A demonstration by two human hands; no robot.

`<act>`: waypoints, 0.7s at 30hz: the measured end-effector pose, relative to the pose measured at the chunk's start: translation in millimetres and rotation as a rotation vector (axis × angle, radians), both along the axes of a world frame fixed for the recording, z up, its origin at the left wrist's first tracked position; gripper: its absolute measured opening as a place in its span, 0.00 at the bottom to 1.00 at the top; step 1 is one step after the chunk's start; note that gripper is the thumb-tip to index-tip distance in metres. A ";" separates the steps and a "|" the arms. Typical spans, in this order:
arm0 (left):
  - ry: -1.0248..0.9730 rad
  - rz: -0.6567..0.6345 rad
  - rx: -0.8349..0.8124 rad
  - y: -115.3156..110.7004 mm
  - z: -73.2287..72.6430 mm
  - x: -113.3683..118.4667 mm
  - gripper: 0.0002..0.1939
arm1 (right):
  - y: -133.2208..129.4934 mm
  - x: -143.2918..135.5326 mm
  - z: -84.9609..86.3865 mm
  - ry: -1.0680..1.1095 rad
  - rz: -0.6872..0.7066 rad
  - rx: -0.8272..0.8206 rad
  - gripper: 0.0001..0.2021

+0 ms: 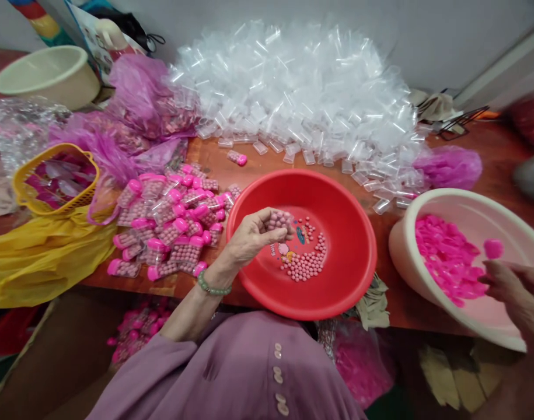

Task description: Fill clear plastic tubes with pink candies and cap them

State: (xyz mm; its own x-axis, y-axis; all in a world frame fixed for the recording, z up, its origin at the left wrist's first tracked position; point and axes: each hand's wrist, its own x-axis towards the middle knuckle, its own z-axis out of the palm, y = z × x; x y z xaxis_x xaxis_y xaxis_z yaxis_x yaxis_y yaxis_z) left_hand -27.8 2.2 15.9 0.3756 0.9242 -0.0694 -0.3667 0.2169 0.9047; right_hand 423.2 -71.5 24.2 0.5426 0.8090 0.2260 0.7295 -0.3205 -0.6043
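Head view: across a work table (205,153), read left to right.
Yellow basket (18,182): at the far side of the heap, holding pink and clear pieces (too jumbled to sort by eye).
Capped jars (174,224): heaped just left of the red basin (356,233), bead-filled and pink-topped; judged finished, a fair batch (plus one lone jar (237,157) lying farther back).
Left hand (249,236): above the basin, fingers curled round a bead-filled jar (279,220), seemingly unclosed; judged ready for its top.
Basin floor: scattered with loose beads (304,267); enough for only a few more fillings, at a guess.
Clear jars (293,87): piled high along the wall (424,35), apparently empty; judged the bulk of what is left.
Pale tub (409,233): at right, part full of pink caps (446,256); plenty unused.
Right hand (518,286): over the tub, fingertips narrowed on one cap (493,249), well apart from the held jar; otherwise too blurred to tell.
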 end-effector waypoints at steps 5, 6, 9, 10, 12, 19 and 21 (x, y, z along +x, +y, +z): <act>-0.042 0.024 -0.042 -4.1 0.1 2.1 0.16 | -2.1 -105.0 18.8 0.243 0.152 0.017 0.18; -0.043 0.021 -0.041 -5.5 2.2 1.4 0.16 | 0.9 -123.5 17.5 0.284 0.255 -0.006 0.16; -0.044 0.009 -0.014 -9.0 7.6 -3.1 0.14 | 10.1 -163.1 11.3 0.386 0.472 0.010 0.12; -0.048 0.014 -0.010 -9.9 8.2 -4.8 0.13 | 12.8 -172.0 10.1 0.412 0.519 0.031 0.10; -0.053 0.020 -0.013 -11.6 7.6 -7.5 0.13 | 17.6 -186.8 10.0 0.469 0.600 0.061 0.10; -0.050 0.054 0.009 -18.1 8.7 -7.1 0.12 | 30.0 -236.8 12.5 0.627 0.770 0.011 0.13; -0.051 0.063 0.003 -18.7 10.6 -6.7 0.14 | 31.2 -248.0 10.6 0.681 0.806 -0.021 0.14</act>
